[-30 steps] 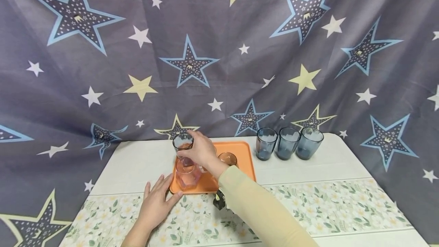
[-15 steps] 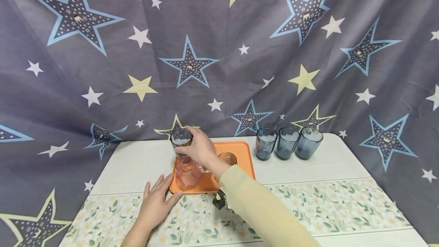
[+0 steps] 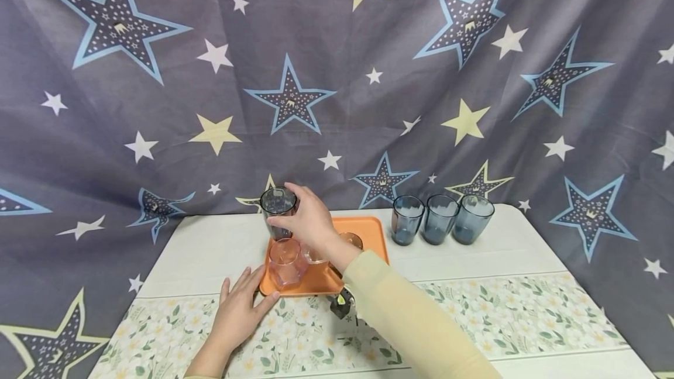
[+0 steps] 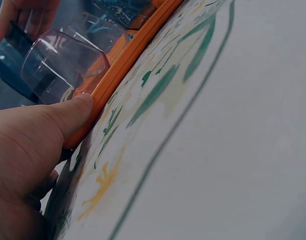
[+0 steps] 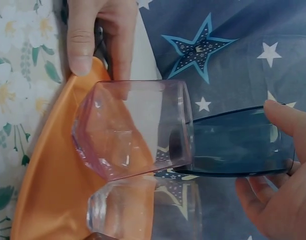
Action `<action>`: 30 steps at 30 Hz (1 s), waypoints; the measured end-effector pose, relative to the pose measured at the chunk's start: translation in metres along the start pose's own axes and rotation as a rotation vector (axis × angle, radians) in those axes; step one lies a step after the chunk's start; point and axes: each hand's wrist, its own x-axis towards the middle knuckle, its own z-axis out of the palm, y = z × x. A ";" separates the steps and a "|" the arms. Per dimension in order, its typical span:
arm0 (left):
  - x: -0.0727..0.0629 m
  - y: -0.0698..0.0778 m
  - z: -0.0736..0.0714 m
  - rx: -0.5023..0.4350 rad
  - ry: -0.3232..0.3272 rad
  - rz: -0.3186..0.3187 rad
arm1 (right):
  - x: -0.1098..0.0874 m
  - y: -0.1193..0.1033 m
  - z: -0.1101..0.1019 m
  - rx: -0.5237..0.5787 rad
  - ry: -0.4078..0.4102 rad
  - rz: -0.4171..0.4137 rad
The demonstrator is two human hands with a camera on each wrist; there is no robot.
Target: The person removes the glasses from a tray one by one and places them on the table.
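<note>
Right hand (image 3: 310, 221): fingers and thumb round dark blue glass (image 3: 277, 203), left of centre in head frame, just behind pink glass (image 3: 286, 268); can't tell if its base touches anything. Left hand (image 3: 241, 312), lower left of centre: fingers spread, thumb on near left corner of orange tray (image 3: 375, 238). Clear glass (image 3: 314, 255) and brown glass (image 3: 351, 241) also on tray. Three blue glasses (image 3: 441, 224) in a row, right of centre, on table (image 3: 432, 265).

Seems a homelike spot, the room beyond hidden: a grey star-print cloth (image 3: 337, 75) hangs behind, a white tablecloth (image 3: 505, 262) with a floral band (image 3: 516, 309) is spread below, and 3 blue drinking glasses (image 3: 441, 221) stand near an orange tray (image 3: 375, 240)
</note>
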 end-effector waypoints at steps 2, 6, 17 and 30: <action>0.000 0.000 0.000 -0.002 -0.001 -0.002 | -0.001 -0.002 -0.004 0.016 0.003 -0.006; 0.000 0.001 0.000 -0.006 0.003 -0.001 | -0.003 -0.005 -0.014 0.032 0.011 -0.020; 0.001 0.000 0.000 0.002 -0.006 -0.011 | -0.014 -0.012 -0.043 0.093 0.019 -0.069; 0.001 0.001 0.000 0.001 -0.023 -0.019 | -0.032 -0.013 -0.077 0.091 0.000 -0.043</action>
